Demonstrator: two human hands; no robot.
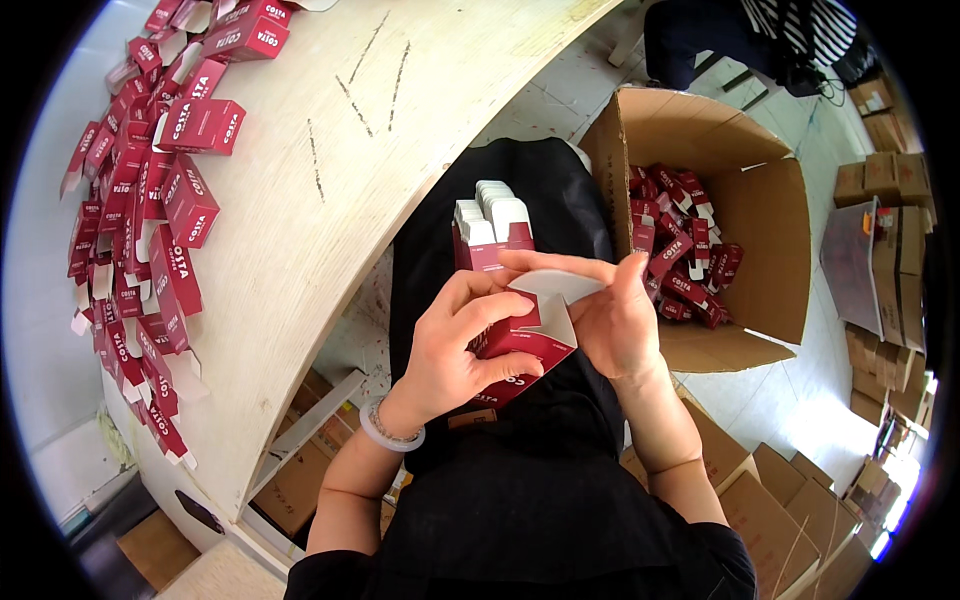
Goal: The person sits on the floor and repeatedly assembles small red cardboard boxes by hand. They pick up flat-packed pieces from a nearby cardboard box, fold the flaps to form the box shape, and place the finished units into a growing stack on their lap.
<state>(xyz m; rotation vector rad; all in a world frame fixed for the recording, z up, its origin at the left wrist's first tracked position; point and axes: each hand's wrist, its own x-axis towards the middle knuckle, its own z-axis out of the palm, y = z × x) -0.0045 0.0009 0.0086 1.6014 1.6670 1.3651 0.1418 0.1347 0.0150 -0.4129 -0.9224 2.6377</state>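
Observation:
A small red carton [548, 350] with a white inside is held above my lap, its open end turned to the right. My left hand [440, 340] grips it, thumb on the near side and fingers over the far side. A white-lined flap [560, 284] sticks out from the open end. My right hand [622, 325] touches this flap, its fingers stretched out and its palm beside the opening. Just beyond the hands, a stack of flat, unfolded cartons [490, 228] rests on my black apron [565, 195], white tabs upward.
On the left, a pale wooden table [330, 170] bears a long heap of red cartons [140, 220]. At the right stands a big cardboard box [770, 250] holding more red cartons [685, 245]. Brown boxes [880, 180] line the far right. A seated person [690, 40] is partly visible at the top.

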